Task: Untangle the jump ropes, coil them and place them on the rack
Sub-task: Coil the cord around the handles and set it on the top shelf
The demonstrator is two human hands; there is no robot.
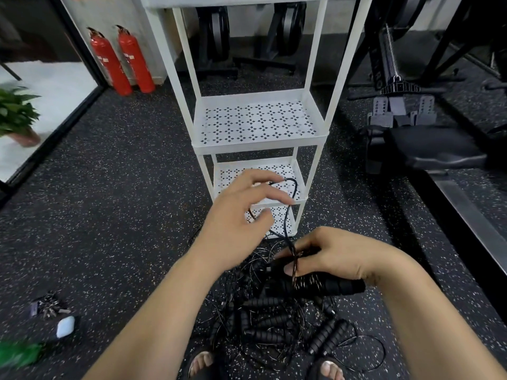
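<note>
1. The right hand [334, 256] is in front of the rack [260, 146], just below its lowest shelf in the head view. Its grip is closed round a black ribbed handle [343, 287].
2. The handle lies across the palm. Its butt end pokes out past the heel of the hand, on the side away from the rack.
3. The thumb of the same hand presses a thin black cord [292, 193] against the handle's front end.
4. From that pinch the cord rises towards the rack and bends into a loop in front of the lower shelves.
5. The left hand [236, 215] is raised in front of the lower shelves, and its grip is wide, with fingers spread and nearly straight. The top of the loop runs behind its fingertips. Whether a finger hooks the cord cannot be told.
6. The pile of jump ropes [269, 325] lies on the speckled floor [123, 187] in front of the rack, beneath both hands. It is a tangle of black handles and thin cords.
7. The rack shelves in view hold no rope.
8. Two red fire extinguishers [120, 64] stand to the left of the rack, against the wall.
</note>
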